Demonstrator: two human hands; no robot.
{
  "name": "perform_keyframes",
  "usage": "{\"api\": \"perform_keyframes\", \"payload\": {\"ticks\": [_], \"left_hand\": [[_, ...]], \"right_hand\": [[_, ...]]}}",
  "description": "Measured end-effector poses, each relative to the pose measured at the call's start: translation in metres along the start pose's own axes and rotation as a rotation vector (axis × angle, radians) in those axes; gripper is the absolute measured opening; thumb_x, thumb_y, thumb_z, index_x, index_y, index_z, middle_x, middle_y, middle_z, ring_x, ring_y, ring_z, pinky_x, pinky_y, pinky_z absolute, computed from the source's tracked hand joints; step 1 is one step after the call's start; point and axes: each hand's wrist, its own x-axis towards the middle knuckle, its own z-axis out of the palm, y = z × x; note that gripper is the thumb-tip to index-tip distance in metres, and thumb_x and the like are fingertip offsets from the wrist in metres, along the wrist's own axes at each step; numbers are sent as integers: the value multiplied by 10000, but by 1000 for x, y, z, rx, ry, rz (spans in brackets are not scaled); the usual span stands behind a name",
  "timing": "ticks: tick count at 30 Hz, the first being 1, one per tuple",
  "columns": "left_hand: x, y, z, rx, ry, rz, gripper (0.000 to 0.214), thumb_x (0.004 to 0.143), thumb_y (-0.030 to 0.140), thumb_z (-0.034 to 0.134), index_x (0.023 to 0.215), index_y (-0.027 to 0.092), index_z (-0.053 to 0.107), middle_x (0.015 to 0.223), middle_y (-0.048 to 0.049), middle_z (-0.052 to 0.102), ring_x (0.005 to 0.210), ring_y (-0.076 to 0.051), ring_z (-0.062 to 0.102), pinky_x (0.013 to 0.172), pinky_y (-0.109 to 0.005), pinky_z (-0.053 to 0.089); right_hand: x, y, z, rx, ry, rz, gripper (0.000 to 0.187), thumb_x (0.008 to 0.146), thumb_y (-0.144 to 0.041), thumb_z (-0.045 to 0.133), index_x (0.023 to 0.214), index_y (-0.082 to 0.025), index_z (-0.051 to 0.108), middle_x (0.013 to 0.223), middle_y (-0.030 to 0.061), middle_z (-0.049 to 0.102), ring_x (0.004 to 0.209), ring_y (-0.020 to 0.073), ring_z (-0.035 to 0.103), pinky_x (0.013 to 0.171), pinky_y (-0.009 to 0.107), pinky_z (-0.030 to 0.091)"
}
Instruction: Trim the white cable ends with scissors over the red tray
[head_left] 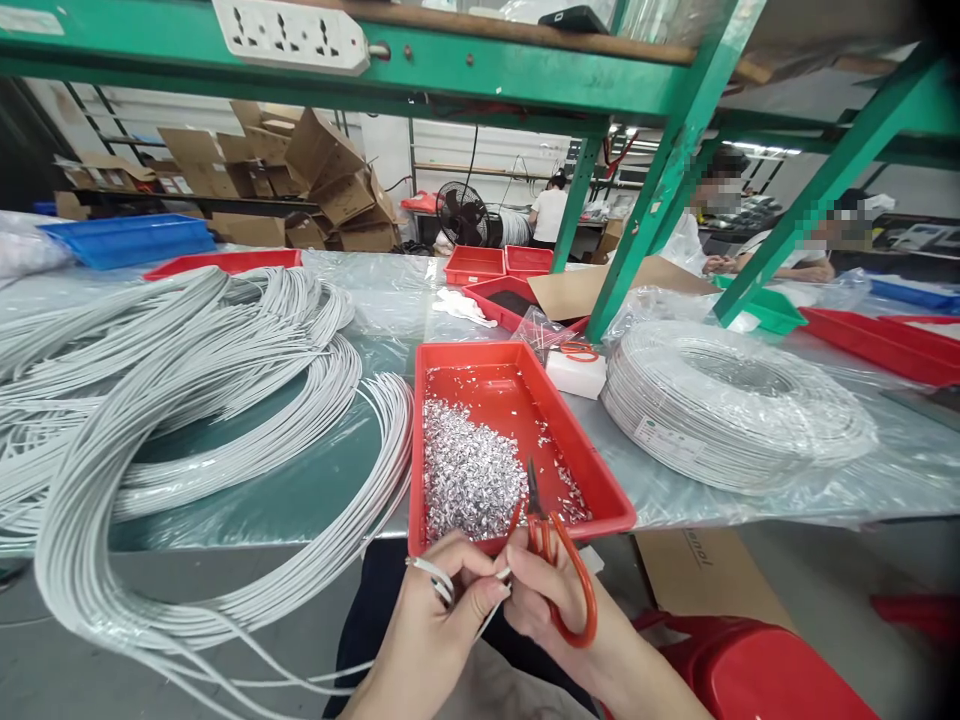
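The person's left hand [442, 610] and right hand [551, 590] meet low in the centre, just in front of the near end of a red rectangular plastic tray [604, 485], with the forearms angling inward from below and cut off by the lower edge of the view. The left hand's thumb and forefinger pinch a thin white round cable [503, 574] near its tip, while a white strand loops beside the bent knuckles. The right hand's thumb and forefinger press in close to the same tip, the other fingers curling in beneath, and the hand also holds orange-handled scissors [583, 592], whose dark blades point up and away over the tray. Whether those blades are together is hard to make out, and the right fingertips are partly hidden behind the thumb. Inside the tray lies a heap of small silvery metallic pieces [472, 475], too fine to tell apart. On the plastic-covered tabletop [300, 490], loose white cable coils [97, 500] spread leftward beyond the frame, and a film-wrapped white cable coil [739, 410] sits to the right. How the pinched cable joins the loose coils cannot be seen, since the left hand and forearm cover its path
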Motion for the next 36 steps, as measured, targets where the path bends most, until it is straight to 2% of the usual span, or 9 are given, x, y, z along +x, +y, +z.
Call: {"api": "perform_keyframes", "payload": {"ticks": [3,6,12,15,19,23,27,33,36], "left_hand": [[0,-1,2,-156,24,-33,284,747,359,657,579,159,544,589,29,442,533,-107,402,508,-211,325],[-1,0,4,-279,-26,-117,354,723,454,659,592,160,514,524,51,412,457,-83,364,447,-197,285],[-5,1,3,-294,-82,-231,384,733,515,628,643,151,547,383,62,426,346,-53,317,387,-187,214],[-5,-1,2,-327,-103,-297,414,720,548,620,629,152,541,353,52,449,303,-45,301,353,-179,193],[-4,-2,3,-409,-157,-365,443,692,575,629,608,150,537,328,60,420,271,-45,331,311,-157,188],[-4,-3,3,-502,-231,-402,471,659,602,639,586,148,533,320,72,384,246,-42,318,276,-151,168],[-5,1,3,-478,-289,-430,483,688,607,608,586,142,529,408,34,467,271,-32,346,288,-154,164],[-7,1,1,-375,-335,-360,500,717,620,562,591,140,505,486,38,456,313,-16,318,335,-169,171],[-7,-1,-1,-352,-308,-357,481,752,603,533,608,146,492,477,45,451,306,-17,308,341,-173,167]], "right_hand": [[-1,4,3,254,-86,164,339,720,-328,737,560,-162,489,344,-127,326,325,26,158,384,177,191],[1,6,2,276,-130,187,312,739,-317,723,572,-153,518,351,-126,333,318,22,159,377,170,195],[2,-2,-6,-313,-66,-149,282,727,-409,705,697,-132,655,382,-81,401,351,42,295,382,184,187],[0,-10,-6,-487,-70,-214,230,703,-368,727,703,-141,690,415,-68,425,350,56,345,366,181,228],[-4,-16,-2,-549,-75,-219,206,724,-354,707,701,-150,701,488,-36,497,346,55,379,343,172,250],[-2,-13,-5,-524,-136,-239,280,777,-399,641,693,-134,672,467,-39,478,323,48,379,330,163,243],[0,0,-9,-440,-160,-253,348,747,-464,645,632,-141,582,487,-19,524,317,45,367,319,162,231],[-3,16,0,-85,-40,-79,393,724,-473,668,560,-179,465,386,-97,345,360,55,274,406,197,224],[-3,15,1,-144,10,-125,374,748,-460,659,569,-163,518,376,-93,352,366,58,273,419,204,220]]}}
